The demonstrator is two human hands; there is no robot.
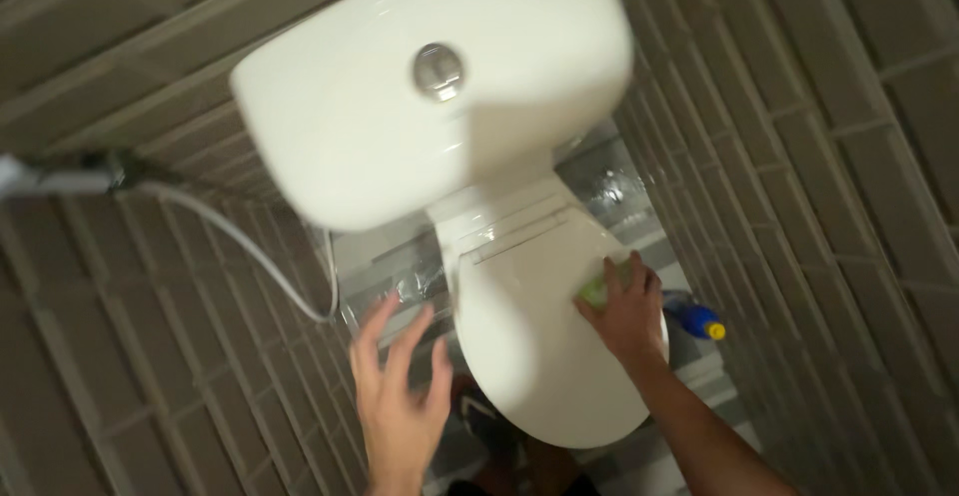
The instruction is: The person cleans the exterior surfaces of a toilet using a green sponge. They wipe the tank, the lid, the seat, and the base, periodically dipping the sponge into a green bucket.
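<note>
Right hand (627,308): presses green sponge (599,288) on closed toilet lid (529,356), frame centre. Left hand (395,386): spread, empty, lower left of lid.

view: single head camera, tilted
faces: steeply down onto toilet (519,286)
range: close, arm's reach
background: tiled wall (829,156)

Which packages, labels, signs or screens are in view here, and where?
Bottle: lying on the floor right of the toilet lid, just beyond the right hand; blue body, yellow cap; label too blurred to describe.
No signs or screens in view.
</note>
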